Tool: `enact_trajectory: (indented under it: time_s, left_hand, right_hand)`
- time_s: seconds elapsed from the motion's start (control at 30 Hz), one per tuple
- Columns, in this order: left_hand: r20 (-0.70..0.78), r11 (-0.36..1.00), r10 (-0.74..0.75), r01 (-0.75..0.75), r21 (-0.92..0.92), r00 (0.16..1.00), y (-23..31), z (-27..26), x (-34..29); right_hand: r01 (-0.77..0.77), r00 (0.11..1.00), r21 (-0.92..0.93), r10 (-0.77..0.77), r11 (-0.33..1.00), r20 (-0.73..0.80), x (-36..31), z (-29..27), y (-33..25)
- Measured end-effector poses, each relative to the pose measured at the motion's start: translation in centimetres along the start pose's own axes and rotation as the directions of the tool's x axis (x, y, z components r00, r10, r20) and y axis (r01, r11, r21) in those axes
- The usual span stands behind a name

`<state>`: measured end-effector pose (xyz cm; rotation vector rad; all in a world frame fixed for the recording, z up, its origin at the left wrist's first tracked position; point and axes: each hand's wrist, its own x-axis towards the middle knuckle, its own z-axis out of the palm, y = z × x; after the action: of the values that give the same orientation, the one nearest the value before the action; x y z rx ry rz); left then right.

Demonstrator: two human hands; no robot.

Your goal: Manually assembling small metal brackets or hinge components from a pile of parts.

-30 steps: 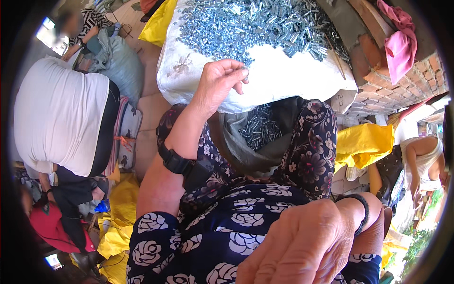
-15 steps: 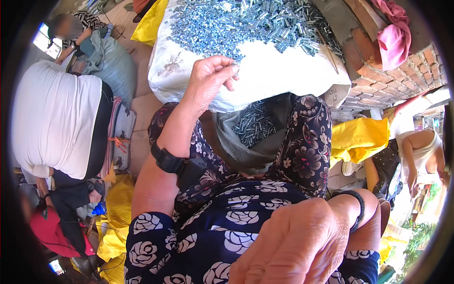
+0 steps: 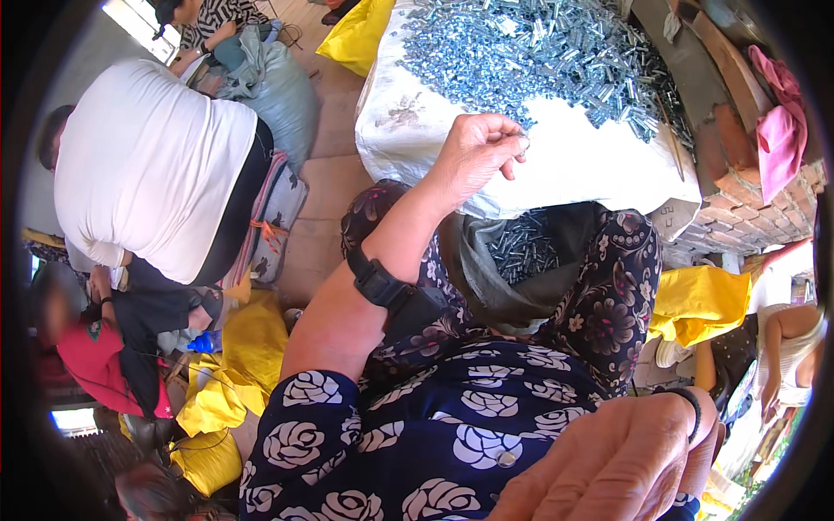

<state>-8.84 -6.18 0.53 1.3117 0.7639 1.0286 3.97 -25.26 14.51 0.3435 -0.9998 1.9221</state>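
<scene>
My left hand (image 3: 486, 154) is raised over the near edge of a white sack-like surface (image 3: 573, 169). Its thumb and fingers are pinched together, and whatever is between them is too small to make out. Just beyond lies a broad heap of small shiny metal pieces (image 3: 539, 61), many of them tube-shaped. Between my knees, a grey bag (image 3: 486, 269) gapes around more dark metal tubes (image 3: 526, 247). Close to the camera, my right hand (image 3: 608, 460) shows its back; the fingertips are hidden. A small shiny round thing (image 3: 506, 458) shows against my flowered top beside it.
A thin stick (image 3: 671, 139) lies at the heap's right side. Beyond it stands a brick wall (image 3: 747, 204) with a pink cloth (image 3: 780, 130). Yellow sacks (image 3: 699, 304) lie right. On the left, a person in a white top (image 3: 161, 165) bends over near a stuffed pale sack (image 3: 282, 104).
The whole view has swung, so the heap, the bag and my knees appear farther right and lower. My left hand stays pinched near the heap. My right hand appears lower and farther right.
</scene>
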Motion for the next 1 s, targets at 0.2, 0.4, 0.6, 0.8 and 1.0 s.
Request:
enact_trajectory:
  time_s: [0.2,0.4,0.6,0.8,1.0]
  left_hand:
    - [-0.007,1.0,0.0,0.001,0.017,1.0,-0.1,0.1,0.4]
    - [-0.028,1.0,-0.014,0.014,0.008,1.0,0.0,0.1,0.4]
    - [-0.021,1.0,-0.003,0.003,-0.031,1.0,-0.5,0.6,0.3]
    - [-0.028,1.0,0.0,0.0,-0.004,1.0,-0.4,-0.5,-0.2]
    - [-0.047,1.0,0.008,-0.007,0.015,0.999,0.1,-0.5,-0.1]
  right_hand:
    - [0.15,0.971,0.076,-0.132,0.986,-0.2,-0.8,0.8,2.1]
    - [0.093,0.98,0.089,-0.075,0.992,-0.182,0.1,1.0,0.8]
    - [0.077,0.989,0.077,-0.066,0.994,-0.129,-1.3,1.2,1.9]
    - [-0.004,0.997,0.172,0.016,0.985,-0.073,-0.8,0.7,1.5]
    - [-0.058,0.998,0.109,0.055,0.992,0.029,-0.5,0.0,1.2]
